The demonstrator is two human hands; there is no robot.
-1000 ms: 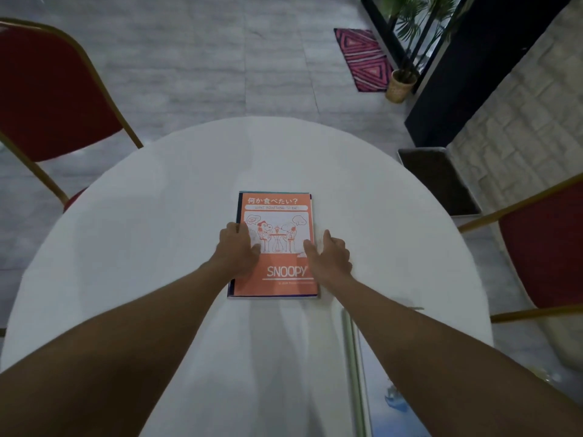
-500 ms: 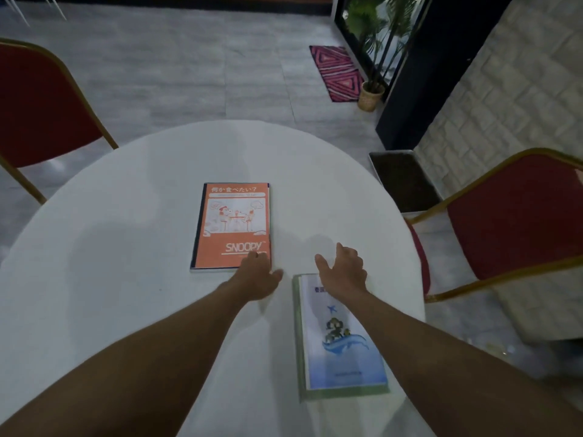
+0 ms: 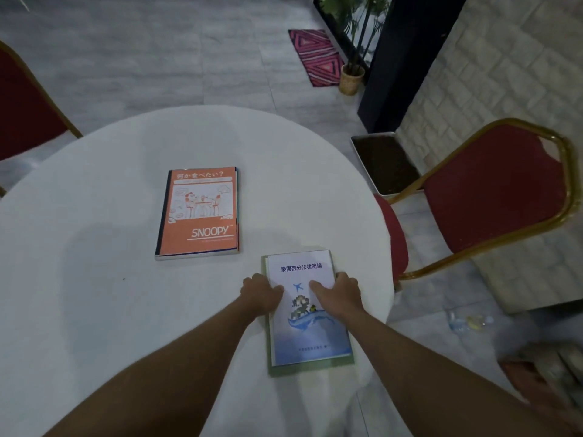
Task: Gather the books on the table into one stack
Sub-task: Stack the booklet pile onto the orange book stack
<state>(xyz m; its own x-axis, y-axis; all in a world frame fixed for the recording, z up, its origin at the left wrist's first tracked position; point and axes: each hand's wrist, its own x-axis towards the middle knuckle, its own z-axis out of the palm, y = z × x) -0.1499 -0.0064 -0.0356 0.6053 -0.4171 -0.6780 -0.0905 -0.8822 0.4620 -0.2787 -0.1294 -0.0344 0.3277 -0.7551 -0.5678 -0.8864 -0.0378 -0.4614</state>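
Note:
An orange Snoopy book lies flat near the middle of the round white table, with another book's edges showing beneath it. A white-and-blue book with a green border lies near the table's right edge. My left hand grips its left edge and my right hand grips its right edge, thumbs on the cover. The book rests on the table.
A red chair with a gold frame stands close to the table's right side. Another red chair is at the left. A soil-filled tray, a potted plant and a pink mat lie on the floor beyond.
Both hands left the orange book and moved right onto the white-and-blue book, closing on its two side edges. The view shifted right.

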